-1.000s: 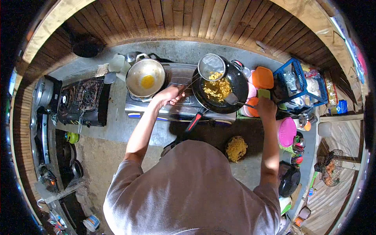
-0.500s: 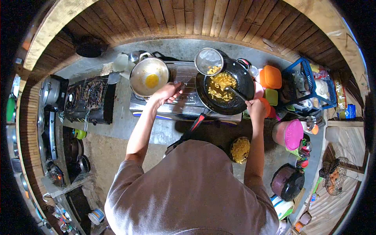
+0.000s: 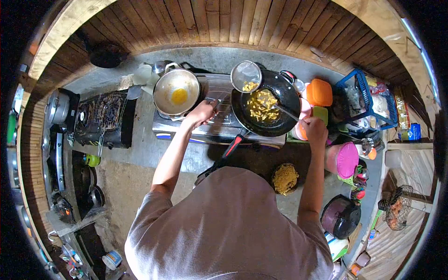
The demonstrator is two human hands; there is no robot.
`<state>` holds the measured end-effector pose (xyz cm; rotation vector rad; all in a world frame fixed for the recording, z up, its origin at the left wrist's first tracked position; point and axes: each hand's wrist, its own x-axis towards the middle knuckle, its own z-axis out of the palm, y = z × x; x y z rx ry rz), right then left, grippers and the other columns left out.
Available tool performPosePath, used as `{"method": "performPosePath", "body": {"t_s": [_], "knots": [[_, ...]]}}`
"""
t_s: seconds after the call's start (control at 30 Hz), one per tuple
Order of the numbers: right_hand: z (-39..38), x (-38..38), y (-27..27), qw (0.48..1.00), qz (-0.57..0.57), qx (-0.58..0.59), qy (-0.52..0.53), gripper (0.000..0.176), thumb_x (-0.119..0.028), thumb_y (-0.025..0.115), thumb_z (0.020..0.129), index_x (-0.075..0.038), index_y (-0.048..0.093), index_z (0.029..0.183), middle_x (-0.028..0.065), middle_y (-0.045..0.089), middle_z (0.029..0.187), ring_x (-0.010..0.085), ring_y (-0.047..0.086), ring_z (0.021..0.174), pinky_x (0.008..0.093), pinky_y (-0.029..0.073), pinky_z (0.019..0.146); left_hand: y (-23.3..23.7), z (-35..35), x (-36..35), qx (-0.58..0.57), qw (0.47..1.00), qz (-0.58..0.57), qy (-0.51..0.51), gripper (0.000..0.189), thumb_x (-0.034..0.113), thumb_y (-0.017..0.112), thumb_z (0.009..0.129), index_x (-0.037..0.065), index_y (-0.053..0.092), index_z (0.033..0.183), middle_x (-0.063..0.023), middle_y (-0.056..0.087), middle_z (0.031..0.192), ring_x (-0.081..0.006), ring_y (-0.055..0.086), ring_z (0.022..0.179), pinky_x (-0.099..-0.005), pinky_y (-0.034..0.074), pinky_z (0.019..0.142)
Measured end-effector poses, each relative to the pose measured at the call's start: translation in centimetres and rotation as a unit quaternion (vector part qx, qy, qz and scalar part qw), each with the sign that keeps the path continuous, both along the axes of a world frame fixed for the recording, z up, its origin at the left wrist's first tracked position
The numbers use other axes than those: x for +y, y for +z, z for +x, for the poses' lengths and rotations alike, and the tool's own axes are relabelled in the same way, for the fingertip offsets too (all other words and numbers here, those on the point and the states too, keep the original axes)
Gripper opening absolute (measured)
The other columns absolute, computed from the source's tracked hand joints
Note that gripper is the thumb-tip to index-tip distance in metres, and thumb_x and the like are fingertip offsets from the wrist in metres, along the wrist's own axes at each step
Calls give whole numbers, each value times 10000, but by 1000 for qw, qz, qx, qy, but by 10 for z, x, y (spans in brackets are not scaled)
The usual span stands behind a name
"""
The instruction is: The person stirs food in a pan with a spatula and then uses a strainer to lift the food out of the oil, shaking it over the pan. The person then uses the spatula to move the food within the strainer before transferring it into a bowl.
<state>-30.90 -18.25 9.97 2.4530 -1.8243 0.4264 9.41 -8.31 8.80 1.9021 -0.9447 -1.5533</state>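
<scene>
My left hand (image 3: 203,113) is closed in front of the stove, around what looks like the handle of a mesh strainer (image 3: 246,74); the thin handle is hard to see. The strainer's bowl tilts over the far left rim of a black wok (image 3: 289,112), with a few yellow-brown pieces at its lower edge. My right hand (image 3: 315,129) grips a metal cooking spatula (image 3: 288,112) at the wok's right side. Its head is among the yellow-brown fried pieces (image 3: 262,105) heaped in the wok; the pieces partly hide it.
A light pan (image 3: 163,95) with yellow liquid sits on the stove's (image 3: 210,133) left side. The wok's black-and-red handle (image 3: 233,145) points toward me. A bowl of yellow shreds (image 3: 285,178) stands near my right arm. Orange containers (image 3: 319,92) and a blue basket (image 3: 371,119) are at right.
My right hand has moved right and slightly down with the spatula. The pieces in the wok are gathered closer together. The strainer has dropped slightly toward me.
</scene>
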Motion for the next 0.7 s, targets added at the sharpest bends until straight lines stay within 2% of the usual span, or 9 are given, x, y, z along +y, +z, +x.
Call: {"method": "performPosePath", "body": {"t_s": [0.03, 0.13, 0.17, 0.27, 0.33, 0.4, 0.5, 0.6, 0.7], "knots": [[-3, 2, 6, 997, -40, 72, -5, 304, -432, 700, 821, -134, 751, 800, 137, 696, 747, 330, 686, 727, 438, 545, 624, -4, -3, 1, -9, 1000, -12, 0, 487, 457, 359, 1026, 63, 556, 816, 25, 430, 543, -86, 366, 426, -267, 300, 387], [-3, 2, 33, 998, 6, 61, -28, 288, -451, 697, 816, -168, 747, 842, 131, 685, 725, 329, 684, 684, 427, 546, 601, -19, -15, 0, 30, 999, -22, -3, 482, 438, 345, 1034, 58, 550, 819, 24, 416, 545, -85, 347, 416, -268, 284, 378], [-1, 9, 37, 994, -65, 91, -7, 269, -454, 693, 819, -192, 745, 854, 105, 682, 710, 315, 679, 634, 414, 542, 574, -23, -19, 2, 68, 998, -12, -13, 472, 456, 367, 1029, 66, 545, 832, 37, 397, 531, -71, 321, 404, -255, 251, 364], [36, 31, 58, 987, -49, 131, -77, 253, -431, 680, 835, -186, 739, 816, 93, 683, 708, 294, 684, 625, 403, 540, 560, -45, -32, 7, 166, 986, 18, -9, 413, 407, 351, 1046, 94, 512, 830, 67, 336, 516, -49, 253, 395, -242, 205, 344], [44, 37, 25, 979, -114, 165, -33, 198, -341, 682, 848, -148, 713, 812, 74, 681, 758, 263, 675, 657, 380, 530, 572, -58, -34, 7, 287, 956, 41, -41, 382, 349, 310, 1057, 111, 480, 811, 81, 294, 520, -47, 231, 403, -243, 190, 349], [48, 49, 7, 973, -203, 103, 33, 129, -262, 712, 826, -134, 706, 840, 56, 675, 838, 238, 668, 763, 357, 528, 627, -50, -42, 12, 285, 957, 43, -36, 360, 322, 290, 1053, 119, 458, 807, 83, 281, 522, -42, 226, 400, -234, 178, 347], [44, 64, 3, 967, -250, 28, 30, 97, -206, 724, 813, -131, 703, 871, 33, 657, 862, 224, 654, 830, 342, 528, 670, -58, -41, 18, 276, 960, 29, -21, 416, 395, 306, 1058, 118, 452, 785, 82, 289, 521, -43, 204, 384, -229, 184, 355], [43, 73, 0, 953, -303, 9, 17, 63, -197, 692, 847, -151, 687, 890, 10, 659, 892, 210, 653, 748, 333, 526, 600, -66, -38, 21, 279, 959, 42, -9, 418, 393, 299, 1059, 122, 455, 782, 78, 308, 527, -43, 214, 384, -229, 186, 355], [42, 76, -21, 974, -224, 34, -3, 93, -206, 688, 858, -149, 698, 930, 13, 658, 903, 216, 657, 769, 333, 535, 618, -66, -41, 25, 230, 973, 27, -21, 432, 401, 297, 1057, 112, 465, 783, 61, 350, 530, -52, 252, 388, -232, 217, 357]]}}
